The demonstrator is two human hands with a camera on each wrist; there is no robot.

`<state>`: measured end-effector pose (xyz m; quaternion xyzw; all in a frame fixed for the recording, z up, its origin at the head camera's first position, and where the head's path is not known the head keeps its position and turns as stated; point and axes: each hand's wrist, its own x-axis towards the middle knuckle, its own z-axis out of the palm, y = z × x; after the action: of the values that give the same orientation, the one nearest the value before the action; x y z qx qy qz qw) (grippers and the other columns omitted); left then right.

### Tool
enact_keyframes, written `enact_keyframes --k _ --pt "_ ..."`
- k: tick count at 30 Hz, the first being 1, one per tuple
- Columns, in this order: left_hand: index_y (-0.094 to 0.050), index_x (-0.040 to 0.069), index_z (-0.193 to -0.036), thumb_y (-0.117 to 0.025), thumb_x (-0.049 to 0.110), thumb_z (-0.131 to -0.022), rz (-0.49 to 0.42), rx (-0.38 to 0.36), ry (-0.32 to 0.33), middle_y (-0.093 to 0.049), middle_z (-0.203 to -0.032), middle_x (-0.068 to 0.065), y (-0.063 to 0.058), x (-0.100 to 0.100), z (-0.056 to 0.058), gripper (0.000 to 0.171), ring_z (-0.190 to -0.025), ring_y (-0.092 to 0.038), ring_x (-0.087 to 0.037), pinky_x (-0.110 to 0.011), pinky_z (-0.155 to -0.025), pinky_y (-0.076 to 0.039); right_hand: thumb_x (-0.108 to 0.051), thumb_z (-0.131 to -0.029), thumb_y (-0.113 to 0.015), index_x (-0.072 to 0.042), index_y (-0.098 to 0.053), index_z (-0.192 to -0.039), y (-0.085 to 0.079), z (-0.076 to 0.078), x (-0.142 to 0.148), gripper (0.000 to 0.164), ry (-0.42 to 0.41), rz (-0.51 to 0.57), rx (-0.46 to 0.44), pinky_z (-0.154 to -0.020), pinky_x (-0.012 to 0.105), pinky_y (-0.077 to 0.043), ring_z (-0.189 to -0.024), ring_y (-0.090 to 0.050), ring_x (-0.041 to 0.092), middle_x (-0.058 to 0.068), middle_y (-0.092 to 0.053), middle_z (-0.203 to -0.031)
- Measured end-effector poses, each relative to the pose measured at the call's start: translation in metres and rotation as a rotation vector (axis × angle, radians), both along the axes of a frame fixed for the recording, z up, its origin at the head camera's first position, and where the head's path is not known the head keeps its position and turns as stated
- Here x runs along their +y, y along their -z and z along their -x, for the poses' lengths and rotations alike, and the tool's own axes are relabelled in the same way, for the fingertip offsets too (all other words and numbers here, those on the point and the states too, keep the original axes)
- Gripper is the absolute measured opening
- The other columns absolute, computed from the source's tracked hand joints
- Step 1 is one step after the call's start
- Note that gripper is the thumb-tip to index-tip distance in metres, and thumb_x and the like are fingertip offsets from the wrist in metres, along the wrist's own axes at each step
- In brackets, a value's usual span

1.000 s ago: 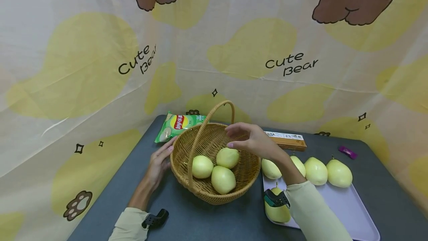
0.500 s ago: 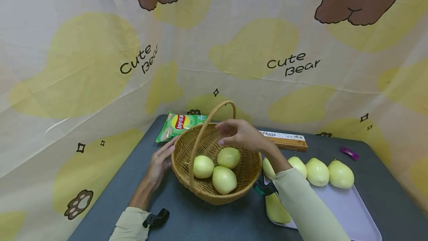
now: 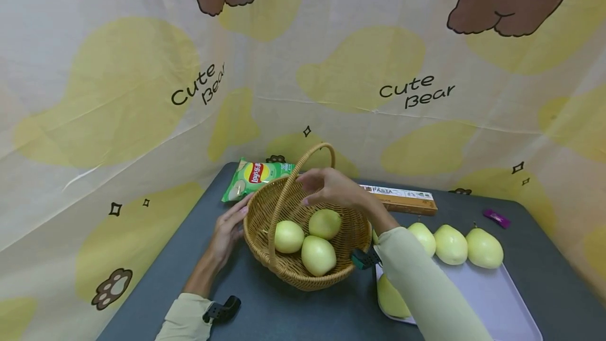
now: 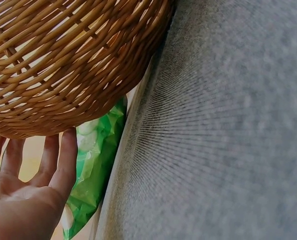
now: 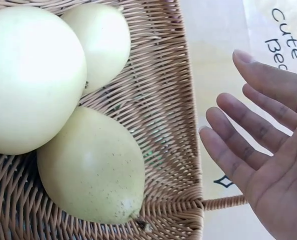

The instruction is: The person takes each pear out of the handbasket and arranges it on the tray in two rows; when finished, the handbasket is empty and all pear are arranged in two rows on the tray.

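A wicker basket (image 3: 307, 282) with a tall arched handle (image 3: 282, 205) stands on the table, and three pale yellow-green pears (image 3: 319, 255) lie in it. My left hand (image 3: 224, 236) rests its straightened fingertips against the basket's left side; in the left wrist view those fingers (image 4: 67, 155) touch the weave from outside. Over the basket's far part hovers my right hand (image 3: 331, 188), its fingers loosely bent and near the handle. Nothing is between its thumb and fingers in the right wrist view, where the palm (image 5: 281, 185) faces the basket's rim.
A lilac tray (image 3: 502, 304) at the right bears several more pears (image 3: 451, 245), partly hidden by my right sleeve. Behind the basket lie a green chip bag (image 3: 258, 175) and a pasta box (image 3: 409, 201). A small purple packet (image 3: 496, 219) is farther right. A printed cloth (image 3: 341, 67) hangs behind.
My right hand has moved left over the basket, toward the handle, and the forearm now covers more of the tray's pears. The left hand keeps its place on the basket's side.
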<state>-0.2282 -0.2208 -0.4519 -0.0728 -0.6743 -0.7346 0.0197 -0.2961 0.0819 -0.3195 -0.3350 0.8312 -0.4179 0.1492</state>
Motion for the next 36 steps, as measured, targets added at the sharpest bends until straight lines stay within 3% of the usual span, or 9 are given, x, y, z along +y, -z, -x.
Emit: enact_keyframes --k 8,15,22,29,36 --pt "-0.047 0.015 -0.161 -0.05 0.032 -0.112 -0.008 -0.002 -0.004 -0.045 -0.167 -0.008 0.002 0.0 0.0 0.053 -0.148 -0.047 -0.029 -0.031 -0.101 -0.055 -0.02 -0.091 -0.085 -0.007 -0.066 -0.14 0.007 0.008 -0.013 0.055 -0.061 -0.042 -0.046 -0.107 0.044 -0.053 -0.123 -0.067 0.033 0.022 -0.067 -0.135" --pt "-0.047 0.017 -0.162 -0.05 0.033 -0.112 0.005 0.0 0.002 -0.045 -0.166 -0.006 0.003 0.001 0.002 0.053 -0.149 -0.045 -0.031 -0.033 -0.102 -0.054 -0.024 -0.09 -0.087 -0.013 -0.07 -0.13 0.014 0.013 -0.02 0.045 -0.107 -0.142 -0.044 -0.102 0.041 -0.056 -0.119 -0.07 0.027 0.016 -0.069 -0.133" --pt "-0.047 0.016 -0.162 -0.05 0.033 -0.112 0.005 0.004 0.002 -0.045 -0.166 -0.006 0.002 0.001 0.002 0.052 -0.149 -0.046 -0.029 -0.03 -0.102 -0.054 -0.025 -0.089 -0.088 -0.01 -0.066 -0.135 0.019 0.012 -0.029 0.054 -0.143 -0.217 -0.122 -0.102 0.041 -0.056 -0.121 -0.069 0.025 0.011 -0.065 -0.139" --pt "-0.047 0.016 -0.162 -0.051 0.032 -0.112 -0.005 -0.002 -0.009 -0.046 -0.165 -0.006 0.003 0.0 0.002 0.053 -0.14 -0.054 -0.013 -0.03 -0.101 -0.055 -0.027 -0.087 -0.09 -0.007 -0.065 -0.137 0.026 0.009 -0.04 0.06 -0.157 -0.312 -0.12 -0.103 0.042 -0.055 -0.119 -0.068 0.024 0.013 -0.067 -0.137" --pt "-0.047 0.016 -0.162 -0.051 0.031 -0.112 -0.006 0.004 -0.01 -0.046 -0.165 -0.006 0.002 0.001 0.001 0.052 -0.145 -0.051 -0.022 -0.031 -0.101 -0.055 -0.03 -0.086 -0.091 -0.012 -0.066 -0.138 0.032 0.008 -0.047 0.06 -0.177 -0.381 -0.109 -0.107 0.043 -0.053 -0.127 -0.065 0.028 0.01 -0.065 -0.141"
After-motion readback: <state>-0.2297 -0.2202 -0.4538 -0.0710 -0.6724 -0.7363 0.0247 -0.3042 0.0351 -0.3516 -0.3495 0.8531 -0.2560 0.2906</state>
